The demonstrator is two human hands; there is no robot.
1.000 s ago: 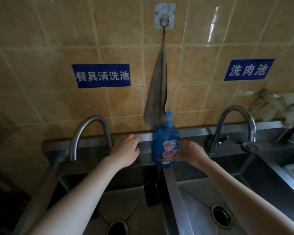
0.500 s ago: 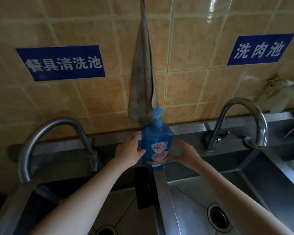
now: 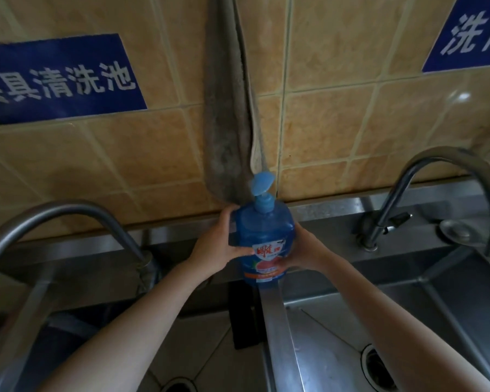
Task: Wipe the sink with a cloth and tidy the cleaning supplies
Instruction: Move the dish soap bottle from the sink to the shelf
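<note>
- The left hand (image 3: 219, 246) is wrapping around the left side of the blue soap bottle (image 3: 263, 240), its thumb lying across the front by the label.
- The right hand (image 3: 304, 250) is pressing against the bottle's right side, fingers hidden behind it, so both hands are holding the bottle between them.
- The bottle is standing upright at the back of the sink (image 3: 337, 321), over the steel divider (image 3: 277, 329) between the two basins, just in front of the rear ledge.
- A grey cloth (image 3: 228, 114) is hanging down the tiled wall (image 3: 337, 94) right behind the bottle, its lower end reaching the pump top.
- A curved tap (image 3: 68, 219) is arching on the left and another tap (image 3: 436, 171) on the right.
- Two blue signs are showing on the wall, one at the left (image 3: 63, 80) and one at the upper right (image 3: 470, 35).
- A drain (image 3: 378, 366) is sitting in the right basin.
</note>
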